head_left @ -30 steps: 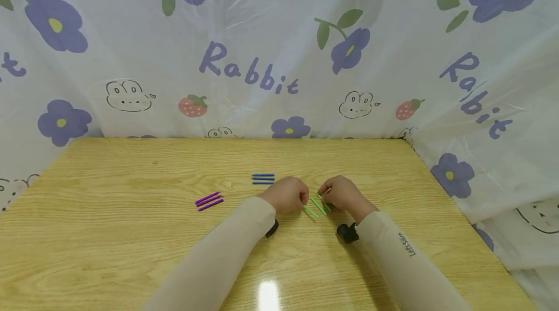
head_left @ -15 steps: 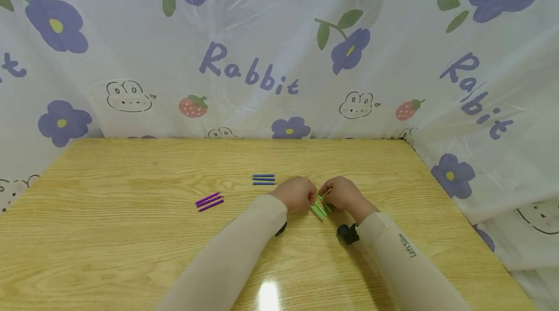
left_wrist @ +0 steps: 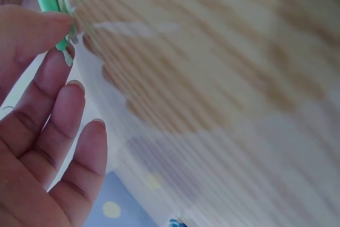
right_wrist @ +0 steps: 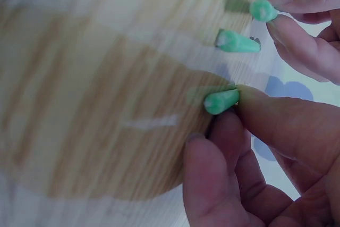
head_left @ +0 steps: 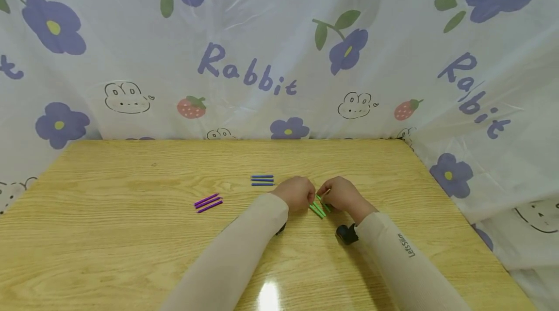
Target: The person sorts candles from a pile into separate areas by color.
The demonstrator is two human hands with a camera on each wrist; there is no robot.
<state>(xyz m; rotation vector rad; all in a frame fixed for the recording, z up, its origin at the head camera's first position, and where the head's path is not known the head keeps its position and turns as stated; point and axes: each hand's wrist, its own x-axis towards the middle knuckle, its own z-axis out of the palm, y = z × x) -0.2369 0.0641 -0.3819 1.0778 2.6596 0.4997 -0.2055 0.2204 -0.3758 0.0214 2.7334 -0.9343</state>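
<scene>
Three slim green crayons lie side by side on the table between my hands. My left hand (head_left: 297, 193) pinches the leftmost crayon (right_wrist: 262, 10) between thumb and forefinger; the left wrist view shows its tapered tip below the thumb. The middle crayon (right_wrist: 238, 41) lies on the tabletop, held by neither hand. On the right, thumb and fingers of my right hand (head_left: 342, 193) pinch the third crayon (right_wrist: 222, 102). In the head view, the fingers hide the far ends of the green crayons.
Three blue crayons (head_left: 262, 180) lie in parallel behind my left hand. Three purple crayons (head_left: 208, 203) form a slanted group farther left. A wooden table (head_left: 131, 243) runs back to a flower-printed curtain (head_left: 244, 24).
My left hand has moved to the right with its green crayon, closing most of the gap to the middle one. My right hand has stayed in place.
</scene>
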